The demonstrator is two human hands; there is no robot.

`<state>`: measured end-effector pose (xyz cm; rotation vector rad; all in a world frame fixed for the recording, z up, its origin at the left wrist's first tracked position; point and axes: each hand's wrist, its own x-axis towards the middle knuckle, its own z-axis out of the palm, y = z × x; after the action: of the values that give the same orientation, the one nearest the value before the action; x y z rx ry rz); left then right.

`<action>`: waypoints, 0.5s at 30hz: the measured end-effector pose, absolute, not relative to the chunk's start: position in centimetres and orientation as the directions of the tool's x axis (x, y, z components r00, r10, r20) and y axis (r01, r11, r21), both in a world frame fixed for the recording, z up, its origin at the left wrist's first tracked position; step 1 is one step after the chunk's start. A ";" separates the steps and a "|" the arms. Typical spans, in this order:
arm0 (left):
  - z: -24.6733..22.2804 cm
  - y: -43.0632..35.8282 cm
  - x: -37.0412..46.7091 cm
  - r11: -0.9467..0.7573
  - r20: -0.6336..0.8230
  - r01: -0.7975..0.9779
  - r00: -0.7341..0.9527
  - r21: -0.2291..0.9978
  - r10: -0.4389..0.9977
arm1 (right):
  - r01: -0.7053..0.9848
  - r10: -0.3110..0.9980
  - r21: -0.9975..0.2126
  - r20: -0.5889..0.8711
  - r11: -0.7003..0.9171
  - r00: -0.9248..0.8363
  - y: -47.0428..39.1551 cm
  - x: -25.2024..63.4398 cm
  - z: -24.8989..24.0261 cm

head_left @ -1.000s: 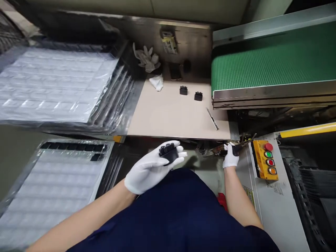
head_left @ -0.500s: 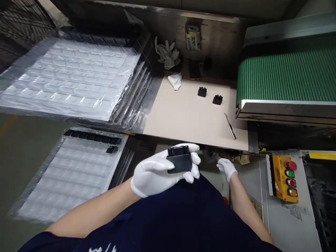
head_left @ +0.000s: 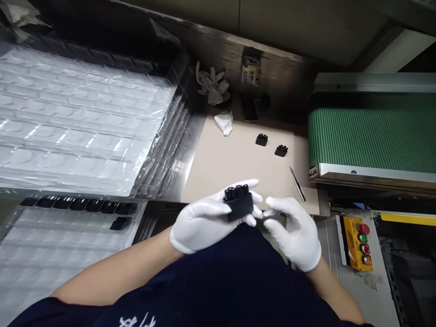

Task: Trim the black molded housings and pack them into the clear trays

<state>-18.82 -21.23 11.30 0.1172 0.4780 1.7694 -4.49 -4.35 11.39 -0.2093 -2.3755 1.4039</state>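
My left hand, in a white glove, is closed on a black plastic part with several short round posts along its top. The part is tilted, its posts facing up and away from me. Just to the right is my gloved right hand, its thumb and fingers apart and pointing at the part without touching it. I make out nothing in that hand. Two similar black parts stand farther off on the beige board. A slim knife or pen-like tool lies near the board's right edge.
Stacked clear plastic trays fill the left side. A lower tray carries a row of black parts. At right are a green conveyor belt and a yellow button box. Crumpled gloves, a white cloth and a phone lie behind.
My right hand has come up from low at the right to beside the left hand. The black part has turned slightly in my left hand. The view has shifted, its contents sitting lower.
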 end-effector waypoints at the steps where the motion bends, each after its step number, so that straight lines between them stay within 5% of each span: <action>1: 11.2 -21.3 -19.3 -0.176 -0.204 -0.912 -0.265 0.369 0.942 | -0.098 0.238 -0.787 0.299 0.609 -0.924 -5.0 -5.5 11.7; 4: 10.9 -21.5 -20.5 -0.172 -0.294 -0.918 -0.285 0.356 0.912 | -0.074 0.125 -0.531 0.329 0.844 -0.936 -6.5 -8.7 11.9; 7: 10.6 -21.7 -21.5 -0.157 -0.355 -0.897 -0.318 0.413 0.879 | 0.028 0.170 -0.403 0.321 0.915 -0.932 -7.3 -10.9 11.3; 15: 11.1 -22.7 -23.4 -0.081 -0.356 -0.788 -0.364 0.610 0.861 | 0.043 0.217 -0.453 0.338 0.890 -0.916 -8.0 -12.6 10.8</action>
<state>-23.35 -22.66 11.11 0.1119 0.8929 1.7279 -12.64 -7.96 10.80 -0.1914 -2.6730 0.6281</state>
